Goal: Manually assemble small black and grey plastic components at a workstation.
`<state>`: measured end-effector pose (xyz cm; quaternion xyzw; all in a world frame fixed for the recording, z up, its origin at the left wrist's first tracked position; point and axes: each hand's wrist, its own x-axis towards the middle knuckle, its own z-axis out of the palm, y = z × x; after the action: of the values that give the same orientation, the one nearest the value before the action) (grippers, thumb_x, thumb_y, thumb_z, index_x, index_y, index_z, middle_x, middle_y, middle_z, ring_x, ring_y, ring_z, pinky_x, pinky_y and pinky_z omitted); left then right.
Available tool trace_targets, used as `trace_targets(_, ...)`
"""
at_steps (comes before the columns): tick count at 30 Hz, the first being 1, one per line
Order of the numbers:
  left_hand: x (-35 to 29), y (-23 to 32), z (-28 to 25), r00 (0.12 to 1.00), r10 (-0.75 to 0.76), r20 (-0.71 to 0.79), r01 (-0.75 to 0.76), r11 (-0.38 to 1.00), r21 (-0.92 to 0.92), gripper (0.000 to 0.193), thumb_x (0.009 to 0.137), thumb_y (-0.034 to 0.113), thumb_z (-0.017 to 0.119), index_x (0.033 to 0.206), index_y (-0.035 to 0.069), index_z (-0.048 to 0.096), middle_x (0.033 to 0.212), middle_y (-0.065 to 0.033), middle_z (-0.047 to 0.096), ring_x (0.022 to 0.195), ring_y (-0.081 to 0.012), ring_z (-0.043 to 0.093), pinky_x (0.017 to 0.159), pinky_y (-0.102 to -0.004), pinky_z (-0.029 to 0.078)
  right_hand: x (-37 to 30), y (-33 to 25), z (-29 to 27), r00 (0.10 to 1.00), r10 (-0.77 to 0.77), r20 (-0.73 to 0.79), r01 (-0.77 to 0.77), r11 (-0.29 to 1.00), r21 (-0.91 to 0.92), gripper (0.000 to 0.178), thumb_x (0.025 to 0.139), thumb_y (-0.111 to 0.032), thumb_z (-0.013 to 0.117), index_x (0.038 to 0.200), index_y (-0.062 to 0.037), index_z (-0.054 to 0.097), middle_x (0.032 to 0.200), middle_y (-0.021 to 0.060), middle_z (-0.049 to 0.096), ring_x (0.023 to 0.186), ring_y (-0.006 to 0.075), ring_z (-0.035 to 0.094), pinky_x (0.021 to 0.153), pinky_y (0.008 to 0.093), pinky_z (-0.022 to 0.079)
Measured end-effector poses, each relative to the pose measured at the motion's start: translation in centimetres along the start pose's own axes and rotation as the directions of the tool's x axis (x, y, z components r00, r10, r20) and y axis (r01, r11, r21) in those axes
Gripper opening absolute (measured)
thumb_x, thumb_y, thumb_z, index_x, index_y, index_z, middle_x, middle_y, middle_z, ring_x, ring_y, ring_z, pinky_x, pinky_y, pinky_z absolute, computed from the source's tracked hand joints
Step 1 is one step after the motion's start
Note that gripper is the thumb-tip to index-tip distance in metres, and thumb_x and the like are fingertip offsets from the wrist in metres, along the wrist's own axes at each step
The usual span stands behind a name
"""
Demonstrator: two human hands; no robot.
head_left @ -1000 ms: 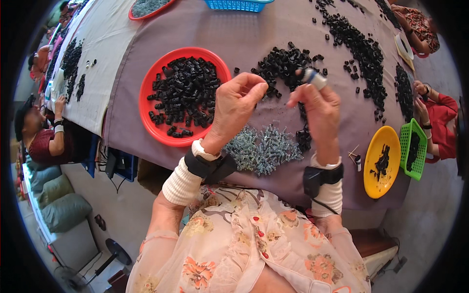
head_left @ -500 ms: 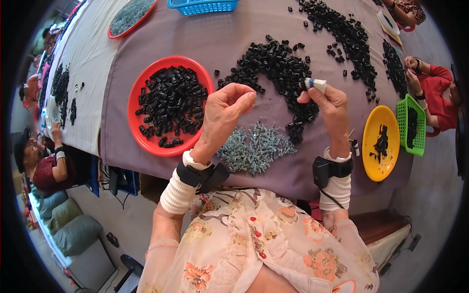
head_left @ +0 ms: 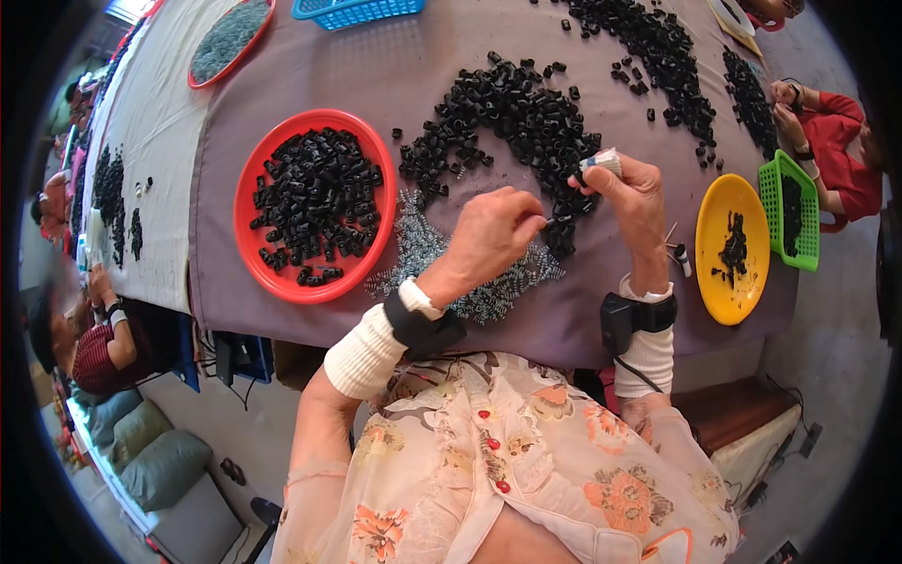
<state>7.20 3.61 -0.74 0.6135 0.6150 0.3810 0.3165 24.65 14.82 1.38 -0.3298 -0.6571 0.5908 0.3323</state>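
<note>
My left hand (head_left: 493, 235) is closed in a pinch above a heap of small metal springs (head_left: 413, 249); whatever its fingertips hold is hidden. To its right, my right hand (head_left: 634, 193) is raised with thumb and forefinger together. A white cover with a blue band (head_left: 601, 164) wraps the forefinger. A small dark piece, seemingly a black plastic part (head_left: 575, 179), shows at those fingertips, though the black heap behind blurs its outline. That curved heap of short black plastic parts (head_left: 512, 108) lies just beyond both hands.
A red round tray (head_left: 246, 254) of black parts stands left. On the right are a yellow plate (head_left: 714, 202) with black bits and a green basket (head_left: 773, 183). A blue basket (head_left: 357, 13) and a red tray of springs (head_left: 230, 42) stand farther back. Other people sit at both sides.
My left hand has moved right and down over the springs, closer to my right hand. The right hand stays nearly in place, tilting slightly. The view has shifted a little.
</note>
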Motion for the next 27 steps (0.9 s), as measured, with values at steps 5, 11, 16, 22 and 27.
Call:
trace_targets(5,1.1,-0.2,2.7,0.997,0.071,-0.012,-0.064,0.956,0.285,0.016,0.078,0.020,0.068,0.083,0.006,0.064,0.078,-0.0111,0.059,0.078,-0.0316,0.060,0.066,-0.0432,0.048,-0.3,-0.5,0.8,0.999,0.046,0.007,-0.046,0.999,-0.030,0.016,0.089,-0.014,0.065,0.084,0.0013,0.067,0.068,0.0011,0.063,0.066,0.0068,0.060,0.060,0.0206,0.046)
trace_targets(11,1.3,-0.1,3.5,0.991,0.066,0.119,-0.109,0.910,0.399,0.018,0.075,0.021,0.071,0.082,0.007,0.063,0.083,-0.0092,0.056,0.084,-0.0292,0.058,0.068,-0.0427,0.049,-0.1,-0.4,0.8,1.000,0.000,-0.009,0.000,0.997,-0.082,0.015,0.089,-0.013,0.064,0.088,0.0012,0.067,0.068,0.0011,0.063,0.065,0.0071,0.060,0.060,0.0207,0.046)
trace_targets(16,1.4,-0.1,3.5,0.988,0.087,0.125,-0.129,0.913,0.388,0.017,0.075,0.018,0.071,0.081,0.006,0.062,0.084,-0.0101,0.056,0.085,-0.0300,0.057,0.069,-0.0428,0.049,0.4,-0.2,0.7,0.999,-0.003,-0.047,0.001,0.999,-0.050,0.015,0.088,-0.013,0.065,0.091,0.0011,0.067,0.069,0.0018,0.064,0.067,0.0070,0.060,0.061,0.0201,0.045)
trace_targets(22,1.1,-0.7,2.9,0.974,0.128,0.186,-0.189,0.913,0.360,0.016,0.074,0.014,0.070,0.084,0.004,0.061,0.084,-0.0116,0.055,0.083,-0.0315,0.055,0.071,-0.0432,0.046,0.4,0.0,1.0,0.999,0.021,-0.041,-0.026,0.993,-0.114,0.015,0.087,-0.014,0.066,0.092,0.0001,0.068,0.070,0.0014,0.065,0.067,0.0060,0.059,0.060,0.0196,0.043)
trace_targets(27,0.8,-1.1,2.5,0.969,0.164,0.187,-0.227,0.892,0.392,0.015,0.074,0.011,0.069,0.086,0.005,0.062,0.084,-0.0114,0.055,0.082,-0.0308,0.055,0.069,-0.0439,0.045,0.6,0.0,0.9,0.999,0.029,-0.032,-0.032,0.993,-0.115,0.014,0.086,-0.014,0.067,0.091,-0.0005,0.068,0.070,0.0001,0.065,0.068,0.0049,0.059,0.060,0.0190,0.042)
